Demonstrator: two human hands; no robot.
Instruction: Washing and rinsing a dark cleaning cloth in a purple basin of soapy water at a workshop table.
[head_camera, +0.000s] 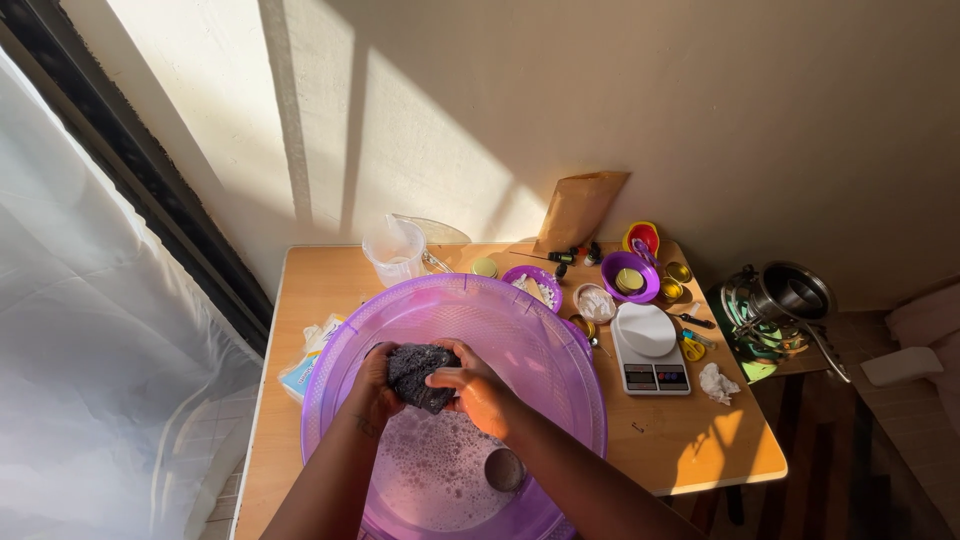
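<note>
Translucent purple plastic basin (345, 345), smooth and glossy, holding foamy water; dark sponge (420, 372), rough and porous, wet, between both hands. Matt wooden tabletop (690, 440). Kitchen scale (650, 362) in smooth white plastic. Brown paper bag (578, 208), matt. Polished metal pot (795, 292). Clear plastic measuring jug (393, 252).

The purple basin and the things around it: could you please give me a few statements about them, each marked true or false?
1. Both hands, left hand and right hand, grip a dark sponge-like lump over the purple basin. True.
2. The basin holds no liquid. False: foamy water lies in its bottom.
3. A digital scale sits on the wooden table, on the basin's right in the picture. True.
4. The clear measuring jug stands inside the basin. False: it stands on the table behind the basin, near the wall.
5. A small round object lies in the foamy water. True.
</note>
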